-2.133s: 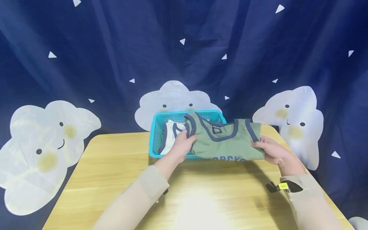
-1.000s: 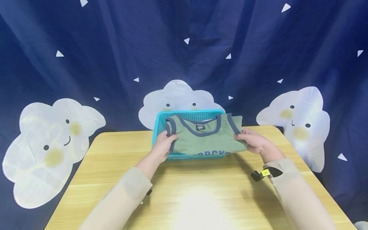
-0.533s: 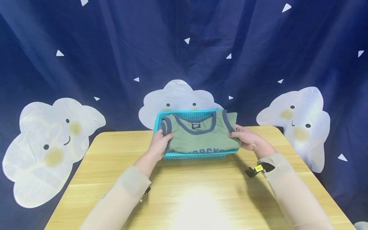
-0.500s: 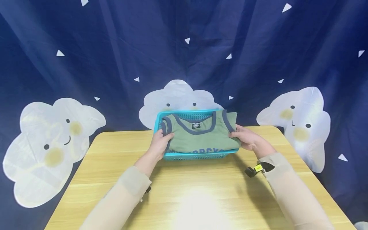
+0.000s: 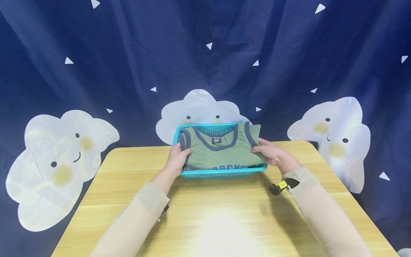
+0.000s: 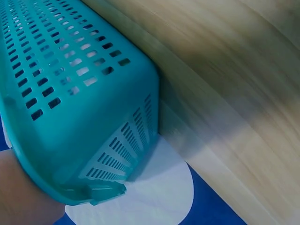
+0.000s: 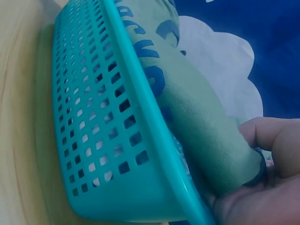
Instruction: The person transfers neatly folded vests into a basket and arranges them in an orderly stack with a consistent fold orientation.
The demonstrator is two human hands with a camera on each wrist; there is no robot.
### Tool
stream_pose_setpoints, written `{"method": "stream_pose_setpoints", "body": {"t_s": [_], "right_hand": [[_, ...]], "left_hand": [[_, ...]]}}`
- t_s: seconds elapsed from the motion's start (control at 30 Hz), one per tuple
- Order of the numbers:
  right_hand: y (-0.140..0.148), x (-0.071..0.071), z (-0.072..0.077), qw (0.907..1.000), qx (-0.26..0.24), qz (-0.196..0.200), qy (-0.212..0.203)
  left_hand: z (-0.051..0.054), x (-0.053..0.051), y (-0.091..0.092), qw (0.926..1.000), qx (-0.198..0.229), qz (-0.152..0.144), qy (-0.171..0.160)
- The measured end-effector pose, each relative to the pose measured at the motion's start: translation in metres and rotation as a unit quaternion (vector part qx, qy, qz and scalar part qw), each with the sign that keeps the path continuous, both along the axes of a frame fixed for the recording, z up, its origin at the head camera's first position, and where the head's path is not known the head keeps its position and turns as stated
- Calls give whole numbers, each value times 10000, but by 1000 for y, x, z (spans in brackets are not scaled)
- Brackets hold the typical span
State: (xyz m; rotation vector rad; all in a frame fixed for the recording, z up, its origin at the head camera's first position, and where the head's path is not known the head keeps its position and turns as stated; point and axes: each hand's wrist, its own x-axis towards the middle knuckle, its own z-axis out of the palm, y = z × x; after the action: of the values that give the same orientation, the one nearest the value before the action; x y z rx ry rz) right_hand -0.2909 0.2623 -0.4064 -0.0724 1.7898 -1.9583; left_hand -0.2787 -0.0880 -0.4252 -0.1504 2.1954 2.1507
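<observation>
A folded green tank top (image 5: 221, 153) with navy trim, a neck label and blue lettering lies in the mouth of a teal plastic basket (image 5: 221, 174). My left hand (image 5: 176, 159) grips its left edge, thumb on top, at the basket's left rim. At the opposite edge my right hand (image 5: 271, 151) pinches the cloth between thumb and fingers. In the right wrist view the tank top (image 7: 201, 122) bulges above the basket rim, with the right hand (image 7: 267, 187) around its end. Only a part of the left hand (image 6: 23, 192) shows in the left wrist view. The tank top hides most of the basket's inside.
The basket stands near the far edge of a light wooden table (image 5: 205, 207). Behind it hangs a dark blue curtain (image 5: 179, 64) with white clouds and triangles. Pale cloth shows through the basket's holes in both wrist views.
Both hands have carried the tank top left and then lowered it into the basket's mouth. White clothing visible in the basket at first is now covered.
</observation>
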Motion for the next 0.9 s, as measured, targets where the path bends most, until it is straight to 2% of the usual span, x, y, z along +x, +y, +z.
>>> {"method": "stream_pose_setpoints", "body": {"t_s": [0.27,0.47,0.7,0.9], "right_hand": [[-7,-3,0,9981,608,41,96],[-12,-6,-3,9954,903,176,265],[-21,-5,-5,9890,1398,-33,480],[-26,-5,-6,9807,1863,-104,590]], "left_hand": [[-2,-6,-3,9998,-97,-146,-52],[-4,-7,-3,9991,-358,-170,-146],[-11,-10,0,9975,-700,-43,5],[-10,-8,1,9936,-1123,-91,-75]]}}
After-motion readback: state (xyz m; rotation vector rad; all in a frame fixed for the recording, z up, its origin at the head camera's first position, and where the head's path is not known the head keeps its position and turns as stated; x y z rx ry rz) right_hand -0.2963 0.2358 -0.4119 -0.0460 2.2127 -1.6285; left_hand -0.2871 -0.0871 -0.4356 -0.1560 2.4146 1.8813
